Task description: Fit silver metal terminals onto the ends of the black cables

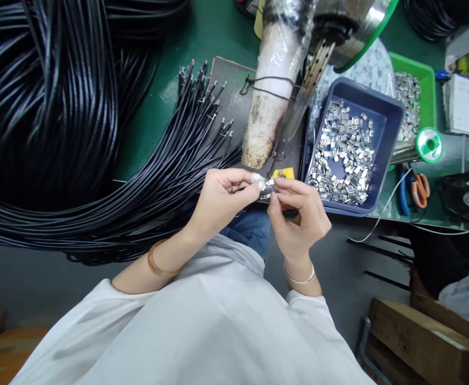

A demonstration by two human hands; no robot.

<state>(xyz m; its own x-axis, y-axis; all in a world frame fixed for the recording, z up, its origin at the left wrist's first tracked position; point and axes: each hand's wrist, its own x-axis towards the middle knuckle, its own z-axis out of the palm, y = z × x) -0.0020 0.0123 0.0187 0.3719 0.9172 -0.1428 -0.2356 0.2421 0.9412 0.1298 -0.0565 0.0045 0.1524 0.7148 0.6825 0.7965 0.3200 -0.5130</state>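
In front of my body, both hands meet at the table's front edge around a small shiny metal connector piece [271, 182]. My left hand [227, 193] is closed in a pinch at its left side, with white wrapping on the fingertips. From the right, my right hand [301, 209] pinches the same piece between thumb and fingers. The fingers hide part of it. A bundle of black cables [166, 160] with stripped ends runs behind and left of my left hand. Just beyond my fingertips lies a yellow piece [284, 173].
A blue-grey tray [384, 115] of small metal shells stands right of my hands, with a green tray [429, 88] behind. A plastic-wrapped white cylinder [272, 91] slants above. Orange-handled pliers [420, 191], a solder spool [429, 144] and a large cable coil [46, 101] lie around.
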